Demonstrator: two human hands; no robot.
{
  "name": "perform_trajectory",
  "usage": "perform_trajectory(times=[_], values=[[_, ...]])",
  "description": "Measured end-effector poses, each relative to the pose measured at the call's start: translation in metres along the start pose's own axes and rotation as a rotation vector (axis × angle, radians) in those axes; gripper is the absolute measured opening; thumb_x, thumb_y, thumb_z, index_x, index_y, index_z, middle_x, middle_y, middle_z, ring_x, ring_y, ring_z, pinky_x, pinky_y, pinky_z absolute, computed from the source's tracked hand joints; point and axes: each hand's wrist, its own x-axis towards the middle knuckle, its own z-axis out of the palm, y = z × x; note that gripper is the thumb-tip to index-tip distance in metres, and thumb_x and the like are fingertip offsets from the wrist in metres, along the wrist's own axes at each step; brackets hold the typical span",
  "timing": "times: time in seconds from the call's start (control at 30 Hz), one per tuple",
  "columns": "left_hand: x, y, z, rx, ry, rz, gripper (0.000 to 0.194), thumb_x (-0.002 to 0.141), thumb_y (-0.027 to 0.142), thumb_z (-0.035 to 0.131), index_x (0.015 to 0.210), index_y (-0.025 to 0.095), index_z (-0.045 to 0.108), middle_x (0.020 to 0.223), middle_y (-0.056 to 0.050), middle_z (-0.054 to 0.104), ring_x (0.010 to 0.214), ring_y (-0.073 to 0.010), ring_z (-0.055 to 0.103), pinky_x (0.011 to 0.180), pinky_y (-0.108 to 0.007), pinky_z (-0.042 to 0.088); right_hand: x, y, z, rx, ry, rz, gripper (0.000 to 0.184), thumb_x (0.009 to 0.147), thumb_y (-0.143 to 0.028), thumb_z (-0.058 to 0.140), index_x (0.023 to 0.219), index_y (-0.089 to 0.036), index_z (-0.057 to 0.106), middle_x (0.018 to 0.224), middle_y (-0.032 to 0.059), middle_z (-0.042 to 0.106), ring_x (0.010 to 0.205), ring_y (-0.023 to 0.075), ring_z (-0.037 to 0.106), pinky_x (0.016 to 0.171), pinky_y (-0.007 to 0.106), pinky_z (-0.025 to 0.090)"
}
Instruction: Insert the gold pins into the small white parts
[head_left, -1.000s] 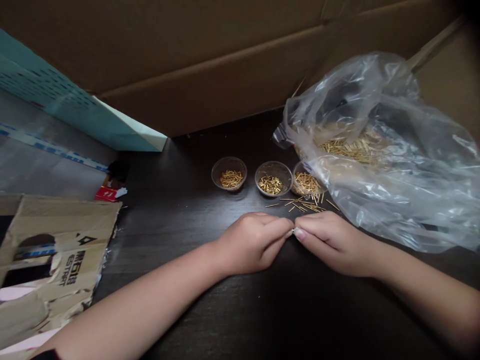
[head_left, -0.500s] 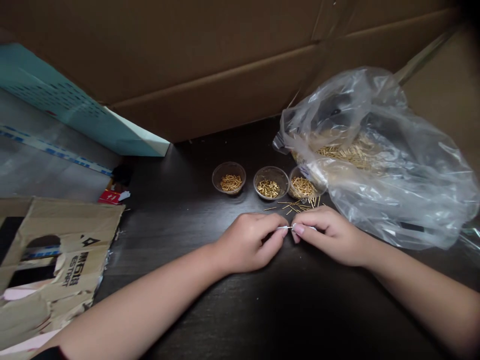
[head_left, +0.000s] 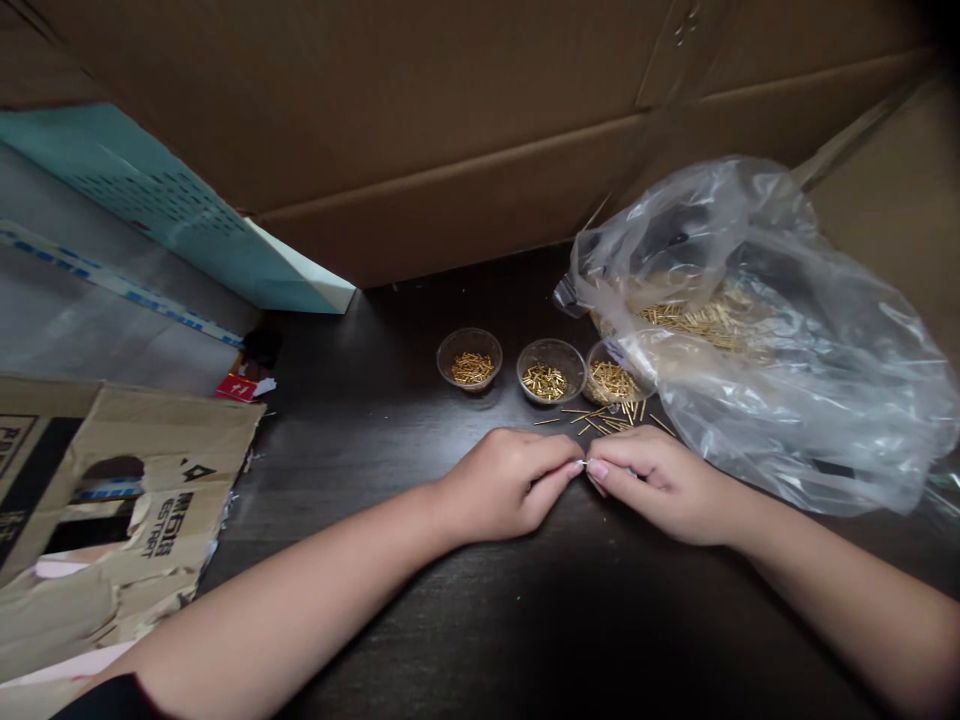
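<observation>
My left hand (head_left: 514,487) and my right hand (head_left: 664,487) meet fingertip to fingertip above the dark table. Both are closed in a pinch on a thin metal pin (head_left: 586,462), of which only a short piece shows between them. A little white shows at the fingertips, too small to make out. Just beyond my hands, several loose gold-coloured pins (head_left: 616,420) lie on the table. Behind those stand a left plastic cup (head_left: 448,355), a middle plastic cup (head_left: 576,368) and a right plastic cup (head_left: 592,388), each with small gold-coloured metal pieces inside.
A large clear plastic bag (head_left: 817,400) with many gold-coloured pins spreads over the right side, against the right cup. Tall cardboard (head_left: 450,130) walls the back. To the left are a torn cardboard piece (head_left: 172,470), a pale blue box (head_left: 300,275) and a small red packet (head_left: 236,387).
My fingertips have come closer together, so less of the pin shows between them. The whole view has shifted slightly; the cups and bag stay in place.
</observation>
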Motion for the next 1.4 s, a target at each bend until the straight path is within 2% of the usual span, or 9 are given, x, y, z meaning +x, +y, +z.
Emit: perform_trajectory(times=[0.2, 0.4, 0.6, 0.77, 0.87, 1.0, 1.1, 1.3, 1.4], values=[[-0.0004, 0.0, 0.0026, -0.041, 0.013, -0.026, 0.018, 0.101, 0.021, 0.052, 0.099, 0.012, 0.068, 0.082, -0.005, 0.071, 0.072, -0.0146, 0.067, 0.068, -0.024, 0.049, 0.002, 0.0017, 0.0011, 0.015, 0.04, -0.017, 0.04, 0.105, -0.034, 0.046, 0.069, -0.018, 0.049, 0.06, -0.0044, 0.043, 0.056, 0.0093, 0.042, 0.056, 0.023, 0.032], [0.0009, 0.0015, -0.0002, -0.122, 0.085, -0.053, 0.024, 0.102, 0.017, 0.048, 0.119, 0.014, 0.064, 0.108, -0.007, 0.075, 0.094, -0.0153, 0.071, 0.083, -0.024, 0.053, 0.0004, 0.0003, -0.0034, 0.138, 0.095, -0.014, 0.04, 0.105, -0.032, 0.045, 0.067, -0.018, 0.049, 0.059, -0.0043, 0.046, 0.055, 0.0093, 0.043, 0.055, 0.023, 0.033], [0.0008, 0.0026, -0.0005, -0.076, 0.082, -0.094, 0.016, 0.1, 0.024, 0.055, 0.101, 0.014, 0.067, 0.087, -0.005, 0.074, 0.075, -0.014, 0.067, 0.07, -0.023, 0.049, 0.0023, 0.0011, -0.0013, 0.111, 0.097, -0.003, 0.041, 0.105, -0.034, 0.047, 0.067, -0.018, 0.049, 0.059, -0.0042, 0.045, 0.056, 0.0094, 0.043, 0.056, 0.023, 0.033], [0.0003, 0.0026, 0.0, -0.1, 0.072, -0.077, 0.013, 0.098, 0.022, 0.057, 0.097, 0.014, 0.067, 0.08, -0.003, 0.071, 0.068, -0.0113, 0.063, 0.064, -0.021, 0.045, 0.0034, 0.0012, 0.0015, 0.072, 0.077, -0.012, 0.038, 0.105, -0.033, 0.047, 0.072, -0.017, 0.056, 0.063, -0.0028, 0.051, 0.059, 0.0104, 0.048, 0.059, 0.023, 0.035], [0.0003, 0.0023, -0.0006, -0.111, 0.08, -0.068, 0.014, 0.098, 0.022, 0.056, 0.096, 0.014, 0.068, 0.078, -0.002, 0.07, 0.067, -0.011, 0.062, 0.065, -0.021, 0.045, 0.0024, 0.0008, 0.0013, 0.101, 0.068, -0.03, 0.038, 0.105, -0.035, 0.046, 0.075, -0.017, 0.058, 0.064, -0.0022, 0.054, 0.06, 0.0109, 0.05, 0.061, 0.024, 0.036], [0.0006, 0.0027, -0.0014, -0.111, 0.132, -0.057, 0.015, 0.098, 0.023, 0.057, 0.096, 0.013, 0.068, 0.077, -0.003, 0.069, 0.066, -0.0109, 0.061, 0.064, -0.021, 0.045, -0.0008, 0.0026, 0.0006, 0.214, 0.077, 0.014, 0.049, 0.107, -0.044, 0.043, 0.065, -0.018, 0.046, 0.055, -0.0036, 0.047, 0.053, 0.0106, 0.045, 0.056, 0.025, 0.033], [0.0008, 0.0033, -0.0018, -0.109, 0.141, -0.05, 0.016, 0.098, 0.023, 0.056, 0.096, 0.013, 0.068, 0.077, -0.003, 0.07, 0.066, -0.0112, 0.062, 0.064, -0.021, 0.046, -0.0019, 0.0039, 0.0004, 0.244, 0.075, 0.031, 0.052, 0.107, -0.048, 0.042, 0.064, -0.019, 0.043, 0.053, -0.0034, 0.046, 0.051, 0.0109, 0.044, 0.054, 0.025, 0.033], [0.0007, 0.003, -0.0008, -0.104, 0.133, -0.035, 0.015, 0.098, 0.023, 0.057, 0.097, 0.014, 0.069, 0.079, -0.003, 0.072, 0.068, -0.0119, 0.065, 0.066, -0.022, 0.047, 0.0014, 0.0019, 0.0008, 0.148, 0.082, -0.014, 0.048, 0.107, -0.043, 0.043, 0.066, -0.019, 0.044, 0.057, -0.0037, 0.045, 0.054, 0.0108, 0.042, 0.056, 0.025, 0.032], [0.0007, 0.0028, -0.0003, -0.114, 0.107, -0.025, 0.016, 0.099, 0.023, 0.056, 0.097, 0.014, 0.069, 0.081, -0.004, 0.073, 0.069, -0.012, 0.065, 0.066, -0.021, 0.048, 0.002, 0.001, 0.0013, 0.09, 0.076, -0.026, 0.045, 0.107, -0.041, 0.044, 0.07, -0.017, 0.054, 0.061, -0.0024, 0.05, 0.058, 0.0114, 0.048, 0.059, 0.025, 0.036]])
